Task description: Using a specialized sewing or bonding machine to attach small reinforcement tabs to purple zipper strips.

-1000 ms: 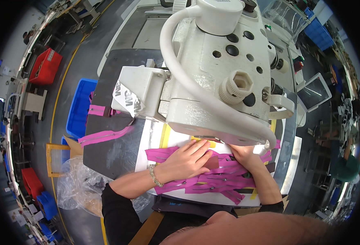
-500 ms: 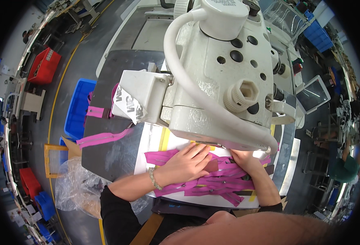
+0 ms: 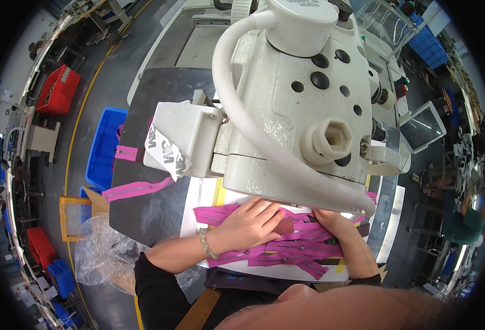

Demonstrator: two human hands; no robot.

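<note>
Pressing hands on pink zipper strips

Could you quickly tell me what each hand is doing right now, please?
Left hand: open, flat on the pink zipper strips.
Right hand: resting on the strips, partly hidden under the sewing machine; grip cannot be told.

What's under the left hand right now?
The left hand lies flat on a pile of pink zipper strips and a dark brown piece, on a white sheet. Whatever lies directly beneath the palm is covered. The machine head hides the needle area.
</note>
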